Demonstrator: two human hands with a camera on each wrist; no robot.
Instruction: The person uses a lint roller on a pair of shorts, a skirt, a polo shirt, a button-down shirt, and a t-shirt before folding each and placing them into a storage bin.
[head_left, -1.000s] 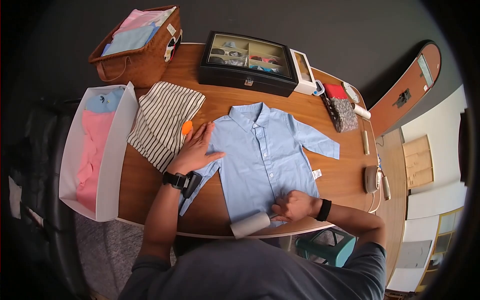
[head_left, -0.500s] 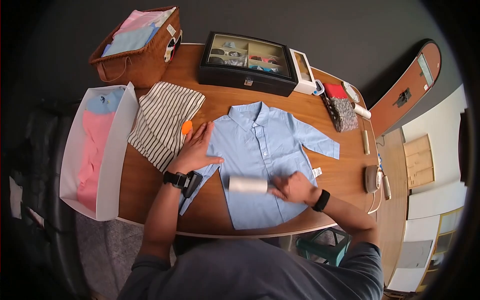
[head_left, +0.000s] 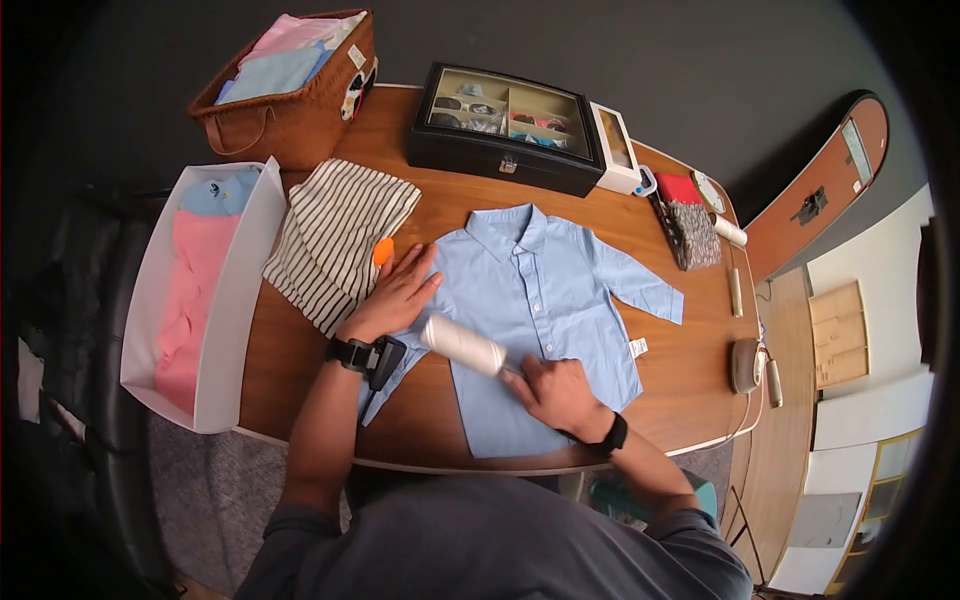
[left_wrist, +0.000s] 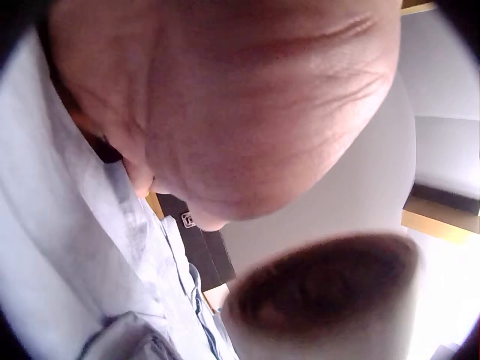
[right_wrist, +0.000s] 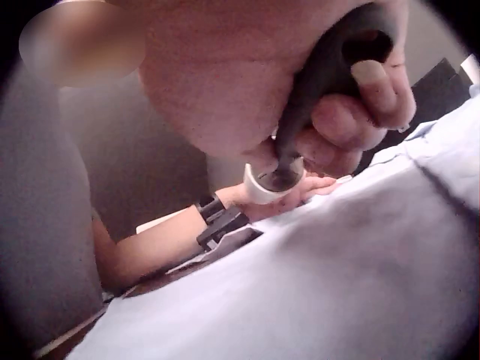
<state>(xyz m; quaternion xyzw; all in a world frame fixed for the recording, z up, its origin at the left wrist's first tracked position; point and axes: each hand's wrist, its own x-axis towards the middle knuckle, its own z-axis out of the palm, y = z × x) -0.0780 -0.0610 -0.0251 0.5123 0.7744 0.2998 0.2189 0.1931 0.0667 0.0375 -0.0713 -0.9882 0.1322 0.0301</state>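
A light blue button-up shirt (head_left: 540, 290) lies spread on the wooden table, collar toward the far side. My left hand (head_left: 393, 295) rests flat with straight fingers on its left sleeve near the shoulder. In my right hand (head_left: 562, 393) I grip the dark handle (right_wrist: 307, 90) of a lint roller (head_left: 465, 345), fingers curled round it. The white roll reaches over the shirt's left side, its end close to my left wrist. In the left wrist view the roll's end (left_wrist: 322, 292) looms below my palm. The right wrist view shows the shirt (right_wrist: 300, 292) below the handle.
A striped garment (head_left: 335, 240) with an orange piece (head_left: 384, 251) lies left of the shirt. Beyond it stand a white bin (head_left: 215, 330) of clothes and a brown basket (head_left: 300, 125). A black glasses case (head_left: 500, 165) sits at the back, a packaged knit item (head_left: 690, 235) at right.
My right hand has swept the lint roller from the shirt's bottom hem up and leftward to the left side near the sleeve. My left hand stays on the sleeve.
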